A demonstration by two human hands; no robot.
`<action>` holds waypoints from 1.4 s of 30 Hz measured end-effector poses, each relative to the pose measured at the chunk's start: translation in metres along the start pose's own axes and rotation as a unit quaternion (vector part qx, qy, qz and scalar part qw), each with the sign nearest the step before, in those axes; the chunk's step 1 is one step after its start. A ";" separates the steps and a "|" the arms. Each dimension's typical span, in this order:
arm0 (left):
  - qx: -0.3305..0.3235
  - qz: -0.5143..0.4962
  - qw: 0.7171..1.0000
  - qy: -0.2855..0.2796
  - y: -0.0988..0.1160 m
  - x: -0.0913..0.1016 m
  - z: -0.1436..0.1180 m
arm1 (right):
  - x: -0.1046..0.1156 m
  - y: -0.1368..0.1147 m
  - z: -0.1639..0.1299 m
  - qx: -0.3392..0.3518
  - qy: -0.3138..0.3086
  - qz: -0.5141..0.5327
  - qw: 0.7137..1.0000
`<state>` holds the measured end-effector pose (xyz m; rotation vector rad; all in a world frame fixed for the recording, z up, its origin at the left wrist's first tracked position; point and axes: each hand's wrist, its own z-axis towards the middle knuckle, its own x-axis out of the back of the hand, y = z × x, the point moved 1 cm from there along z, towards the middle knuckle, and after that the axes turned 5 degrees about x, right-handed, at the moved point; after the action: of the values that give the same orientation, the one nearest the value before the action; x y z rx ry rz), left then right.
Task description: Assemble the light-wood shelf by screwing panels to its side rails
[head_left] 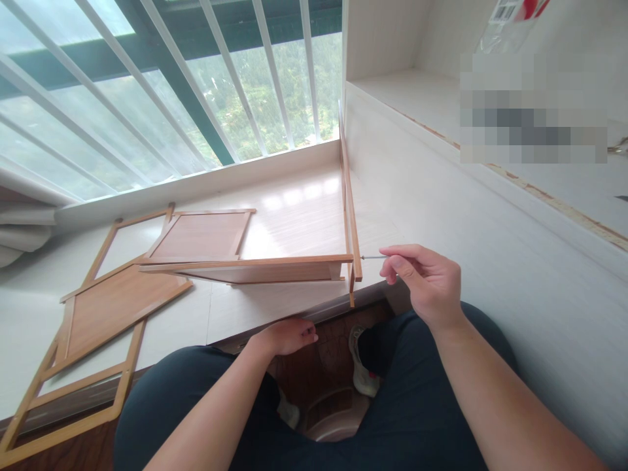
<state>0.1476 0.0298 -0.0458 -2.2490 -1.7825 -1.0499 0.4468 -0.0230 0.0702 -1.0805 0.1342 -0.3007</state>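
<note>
Fingers (392, 260) pinching screw (373, 257) against upright frame (349, 216)

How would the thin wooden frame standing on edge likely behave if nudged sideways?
The upright frame would probably tip easily, since it stands on a narrow edge. It looks light, being made of slim slats. The shelf panel butting against it, and the screw in the right hand, may steady it somewhat.

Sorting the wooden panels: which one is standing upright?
The narrow frame by the right hand, joined to the shelf board; the others lie flat.
</note>
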 end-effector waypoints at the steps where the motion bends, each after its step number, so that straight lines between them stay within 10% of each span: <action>1: 0.000 0.000 1.000 -0.001 0.000 0.000 0.000 | 0.000 0.000 0.000 -0.001 0.000 0.001 1.000; 42: 0.002 -0.004 1.000 0.000 0.001 0.001 -0.001 | -0.002 0.002 -0.001 -0.010 0.010 0.039 0.999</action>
<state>0.1479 0.0300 -0.0443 -2.2416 -1.7930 -1.0470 0.4453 -0.0226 0.0676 -1.0901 0.1971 -0.2410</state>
